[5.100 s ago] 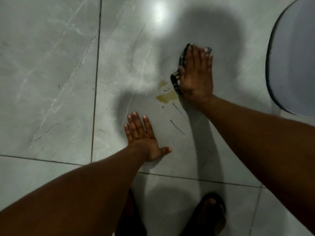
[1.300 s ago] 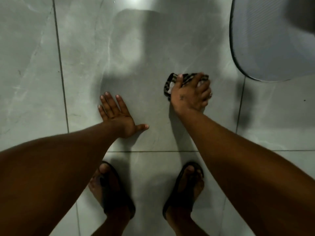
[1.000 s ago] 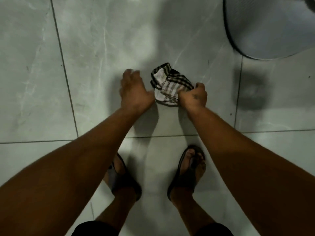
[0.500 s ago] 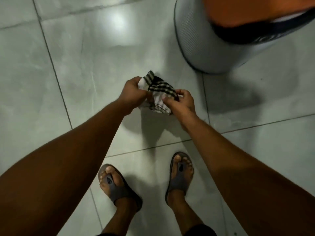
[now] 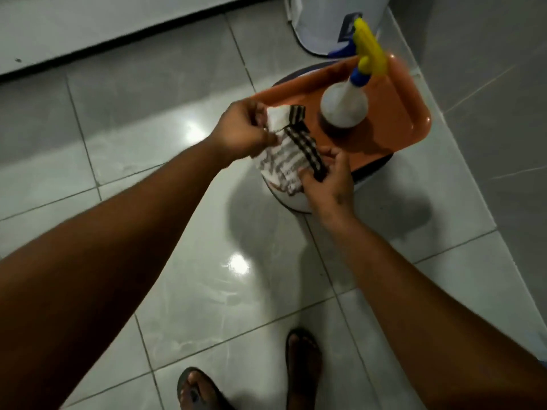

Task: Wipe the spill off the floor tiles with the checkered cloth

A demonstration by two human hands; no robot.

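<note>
The checkered cloth (image 5: pixel 288 152), white with dark check bands, hangs stretched between both hands above the near edge of an orange tray (image 5: pixel 393 125). My left hand (image 5: pixel 242 128) pinches its upper left corner. My right hand (image 5: pixel 330 180) grips its lower right end. The grey floor tiles (image 5: pixel 225 291) below look glossy, with light reflections and no stain that I can make out.
The orange tray rests on a round white stool (image 5: pixel 291 199) and carries a spray bottle (image 5: pixel 344 106) with a yellow and blue trigger. A white bin (image 5: pixel 322 22) stands behind. A wall runs along the right. My sandalled feet (image 5: pixel 201 392) are at the bottom.
The stain visible five seconds ago is gone from view. I rose from the floor, took the cloth in both hands and brought it over to the tray on the stool.
</note>
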